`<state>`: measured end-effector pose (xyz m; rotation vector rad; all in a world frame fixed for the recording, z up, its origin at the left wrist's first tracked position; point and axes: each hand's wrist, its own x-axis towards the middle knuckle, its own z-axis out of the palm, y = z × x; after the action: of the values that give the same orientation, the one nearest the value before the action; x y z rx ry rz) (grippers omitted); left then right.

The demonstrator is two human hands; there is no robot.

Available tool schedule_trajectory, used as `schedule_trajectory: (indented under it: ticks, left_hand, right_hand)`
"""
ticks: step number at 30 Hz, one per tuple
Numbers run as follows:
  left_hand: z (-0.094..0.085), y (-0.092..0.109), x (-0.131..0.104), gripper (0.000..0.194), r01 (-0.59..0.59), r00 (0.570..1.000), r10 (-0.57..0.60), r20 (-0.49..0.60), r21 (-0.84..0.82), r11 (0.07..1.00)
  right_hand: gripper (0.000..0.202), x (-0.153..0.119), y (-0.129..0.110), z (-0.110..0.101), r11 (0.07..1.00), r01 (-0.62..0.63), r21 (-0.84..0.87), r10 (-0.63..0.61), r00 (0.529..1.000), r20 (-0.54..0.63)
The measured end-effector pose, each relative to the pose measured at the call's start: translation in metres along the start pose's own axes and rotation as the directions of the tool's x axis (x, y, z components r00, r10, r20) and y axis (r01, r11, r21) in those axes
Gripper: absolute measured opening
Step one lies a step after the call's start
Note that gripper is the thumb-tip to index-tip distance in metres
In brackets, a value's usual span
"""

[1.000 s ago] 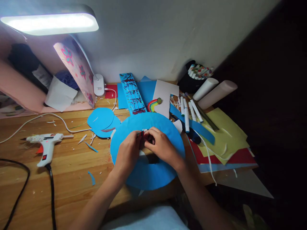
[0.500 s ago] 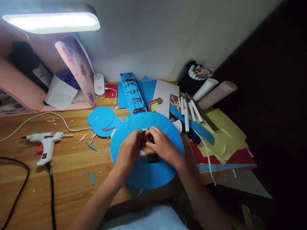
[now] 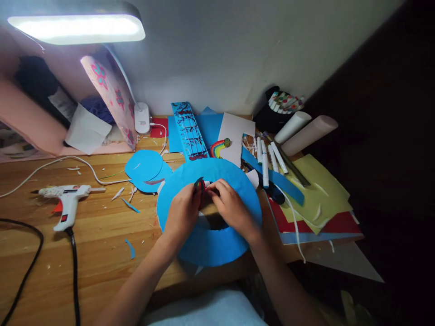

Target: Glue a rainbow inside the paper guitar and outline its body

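Head view, ring: from my remote seat I see a flat, round blue ring with an opening in its middle (image 3: 214, 249), near the front edge of the wooden surface (image 3: 102, 276), beneath both hands.
Left hand (image 3: 181, 210): its grip pinches a small dark piece with red and green colouring (image 3: 199, 184) — held upright, by the look of it, over the far rim of the opening.
Right hand (image 3: 229, 210): fingertips drawn together just beside that piece; whether they hold anything, I cannot tell.
Progress: the ring's outline and opening are formed, and I judge the small piece is being handled rather than fixed down. How much remains, I cannot judge.
Painted strip: the long blue strip with dark patterning (image 3: 190, 131) has its decoration on and lies beyond the ring, near a small rainbow-coloured arch (image 3: 219, 147).
Blue rounds: two overlapping rounded blue paper pieces (image 3: 144, 165) are cut out, left of the ring.
Glue gun: the white glue gun with a black cord (image 3: 68, 201) lies farther left — neither hand touches it.
Markers: slim white markers (image 3: 264, 167) lie right of the strip.
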<state>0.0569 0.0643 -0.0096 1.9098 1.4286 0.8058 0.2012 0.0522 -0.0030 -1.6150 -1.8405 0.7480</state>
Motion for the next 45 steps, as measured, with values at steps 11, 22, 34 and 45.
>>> schedule_trajectory:
  ticks: [11, 22, 34, 45]
  left_hand:
    - [0.001, -0.0013, 0.0018, 0.015, 0.01, 0.999, -0.007, 0.031, -0.091, 0.996]
    - [0.0024, -0.0053, 0.0011, 0.013, 0.044, 0.999, -0.039, 0.036, -0.159, 0.986]
    - [-0.0033, -0.0045, 0.0023, 0.014, 0.065, 0.997, -0.059, 0.041, -0.168, 0.984]
    - [-0.004, -0.0043, 0.0024, 0.014, 0.07, 0.997, -0.065, 0.033, -0.162, 0.984]
  right_hand:
    - [0.013, -0.0003, 0.0083, 0.0019, 0.998, -0.012, 0.058, 0.014, 0.999, -0.038]
    - [0.008, -0.0033, 0.0072, -0.0009, 0.973, -0.065, 0.222, 0.069, 0.998, -0.01]
    - [0.017, -0.0006, 0.0081, -0.0014, 0.996, 0.017, 0.084, -0.02, 0.999, 0.035]
    - [0.015, 0.0014, 0.0084, -0.0028, 0.99, 0.022, 0.137, -0.023, 1.0, 0.006]
